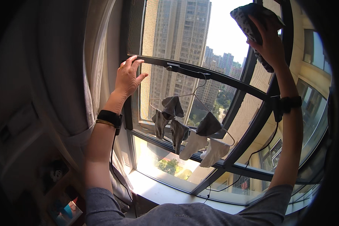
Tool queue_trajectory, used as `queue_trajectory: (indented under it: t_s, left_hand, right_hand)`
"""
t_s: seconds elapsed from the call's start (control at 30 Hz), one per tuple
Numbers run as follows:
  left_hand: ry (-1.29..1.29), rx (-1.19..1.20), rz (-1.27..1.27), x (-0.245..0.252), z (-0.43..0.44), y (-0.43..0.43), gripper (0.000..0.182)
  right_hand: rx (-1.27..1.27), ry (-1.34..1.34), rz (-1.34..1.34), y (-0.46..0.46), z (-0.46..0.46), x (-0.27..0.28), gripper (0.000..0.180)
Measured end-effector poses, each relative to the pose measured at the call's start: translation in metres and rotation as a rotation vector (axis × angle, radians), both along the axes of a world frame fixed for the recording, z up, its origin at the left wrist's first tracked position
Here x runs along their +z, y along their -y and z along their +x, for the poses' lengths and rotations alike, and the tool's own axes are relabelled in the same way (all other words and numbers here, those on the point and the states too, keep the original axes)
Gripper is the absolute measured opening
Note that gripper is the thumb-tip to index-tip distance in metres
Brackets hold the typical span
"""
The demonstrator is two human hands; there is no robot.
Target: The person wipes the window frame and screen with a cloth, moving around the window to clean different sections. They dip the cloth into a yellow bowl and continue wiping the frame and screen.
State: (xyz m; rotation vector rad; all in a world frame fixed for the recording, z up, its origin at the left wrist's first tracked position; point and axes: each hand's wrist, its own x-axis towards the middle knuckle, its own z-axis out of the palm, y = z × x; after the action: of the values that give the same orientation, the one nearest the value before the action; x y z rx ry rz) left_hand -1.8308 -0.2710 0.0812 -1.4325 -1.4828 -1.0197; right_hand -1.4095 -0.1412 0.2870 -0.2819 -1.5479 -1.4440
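Observation:
My right hand (pixel 268 42) is raised at the upper right, gripping a dark cloth (pixel 244 24) with a mottled black-and-grey side. The cloth lies over the upright window frame (pixel 252 66) there; whether it presses on the glass I cannot tell. At the left end of the dark window crossbar (pixel 155 60), my left hand (pixel 129 75) has its fingers spread, fingertips at the bar, holding nothing. Between my arms a wire hanger (pixel 196 96) hangs by its hook from the window handle (pixel 190 73). White socks (pixel 214 152), patterned socks (pixel 179 134) and grey fabric pieces (pixel 209 124) hang on it.
A pale curtain (pixel 97 67) is bunched along the left side. Below the window runs a white sill (pixel 158 186). Black cables (pixel 251 154) trail down from the bands (pixel 110 118) on my forearms. Tall buildings (pixel 180 31) stand outside. Low at left is a picture-covered item (pixel 66 212).

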Motion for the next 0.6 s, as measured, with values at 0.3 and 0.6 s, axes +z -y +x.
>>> queue_trajectory:
  t_s: [0.3, 0.6]
  left_hand:
    - [0.039, 0.015, 0.078, 0.005, -0.041, -0.081, 0.07]
    - [0.102, 0.015, 0.273, -0.021, -0.089, -0.106, 0.1]
  right_hand:
    - [0.027, 0.075, -0.163, -0.009, -0.151, -0.039, 0.058]
    - [-0.026, 0.157, -0.009, -0.028, -0.106, 0.013, 0.048]
